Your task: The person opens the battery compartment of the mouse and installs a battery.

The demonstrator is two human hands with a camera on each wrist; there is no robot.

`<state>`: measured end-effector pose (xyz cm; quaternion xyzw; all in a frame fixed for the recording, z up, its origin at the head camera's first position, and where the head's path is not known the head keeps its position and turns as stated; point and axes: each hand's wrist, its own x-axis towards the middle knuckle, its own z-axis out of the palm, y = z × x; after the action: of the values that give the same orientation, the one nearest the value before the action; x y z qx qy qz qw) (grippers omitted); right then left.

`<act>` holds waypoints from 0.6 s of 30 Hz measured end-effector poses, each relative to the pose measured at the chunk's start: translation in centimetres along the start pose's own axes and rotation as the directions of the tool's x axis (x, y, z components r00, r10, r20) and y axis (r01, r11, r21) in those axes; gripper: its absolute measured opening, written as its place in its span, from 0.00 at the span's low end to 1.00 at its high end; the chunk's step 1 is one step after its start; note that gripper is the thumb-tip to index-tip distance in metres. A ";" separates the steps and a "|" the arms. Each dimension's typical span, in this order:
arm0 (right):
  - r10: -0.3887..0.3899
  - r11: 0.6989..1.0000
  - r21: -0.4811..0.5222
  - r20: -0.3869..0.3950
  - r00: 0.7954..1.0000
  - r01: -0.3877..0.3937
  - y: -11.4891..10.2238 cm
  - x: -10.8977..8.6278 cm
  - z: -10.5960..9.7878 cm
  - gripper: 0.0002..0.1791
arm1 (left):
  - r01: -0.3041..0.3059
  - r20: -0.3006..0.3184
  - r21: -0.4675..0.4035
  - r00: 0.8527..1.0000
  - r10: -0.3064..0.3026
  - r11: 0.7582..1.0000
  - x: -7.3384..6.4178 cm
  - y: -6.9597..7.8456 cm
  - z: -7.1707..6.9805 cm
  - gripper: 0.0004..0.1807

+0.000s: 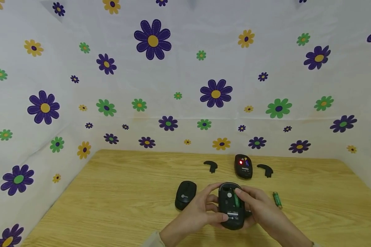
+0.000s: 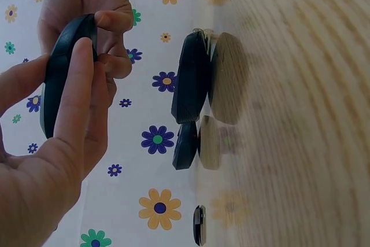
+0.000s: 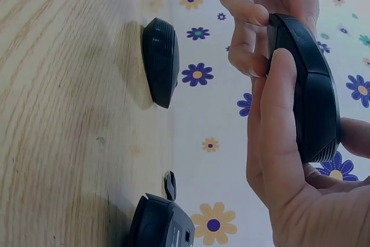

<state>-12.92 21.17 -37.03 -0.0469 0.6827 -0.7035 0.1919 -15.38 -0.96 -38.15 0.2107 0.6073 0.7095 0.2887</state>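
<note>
A black computer mouse (image 1: 232, 219) is held underside up above the table, its battery compartment uncovered. A green battery (image 1: 236, 200) lies in that compartment. My left hand (image 1: 198, 209) grips the mouse from the left, thumb on its lower underside and fingers along its side. My right hand (image 1: 262, 209) holds the right side, its thumb touching the upper end of the battery and its fingers partly hidden behind the mouse. A small dark piece (image 1: 248, 214) shows beside the right fingers; what holds it cannot be made out. In the right wrist view the mouse (image 3: 315, 96) appears edge-on.
A second black mouse (image 1: 186, 193) rests upright left of my hands. Farther back, another mouse (image 1: 243, 167) lies underside up with a red light, between two curved black covers (image 1: 212, 166). A loose green battery (image 1: 277, 200) lies at right on the wooden table (image 1: 117, 192).
</note>
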 end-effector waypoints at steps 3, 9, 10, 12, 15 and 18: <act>-0.007 1.000 0.000 0.000 1.000 0.007 0.1 0.1 0.1 0.34 | 0.001 0.001 0.001 1.000 -0.001 1.000 0.0 0.0 -0.1 0.42; -0.005 1.000 -0.028 -0.025 1.000 0.005 0.2 0.0 0.0 0.33 | 0.000 0.005 -0.003 1.000 0.000 1.000 0.2 -0.2 0.0 0.42; -0.004 0.999 -0.032 -0.031 1.000 0.004 0.2 0.0 0.0 0.33 | 0.000 0.006 -0.005 1.000 0.000 1.000 0.2 -0.2 0.0 0.42; -0.004 0.999 -0.041 -0.038 0.999 0.002 0.3 0.0 0.0 0.32 | 0.001 0.008 -0.006 1.000 -0.001 1.000 0.2 -0.2 0.0 0.42; 0.004 0.999 -0.048 -0.056 0.998 -0.007 0.4 0.0 0.2 0.32 | 0.004 0.007 -0.009 1.000 -0.003 1.000 0.2 -0.3 0.0 0.42; 0.011 0.999 -0.045 -0.069 0.998 -0.014 0.5 0.0 0.3 0.32 | 0.006 0.007 -0.010 1.000 -0.006 1.000 0.2 -0.4 0.0 0.42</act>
<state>-12.72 20.93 -37.49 -0.0227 0.7050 -0.6878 0.1714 -15.51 -0.77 -38.54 0.2101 0.6034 0.7109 0.2939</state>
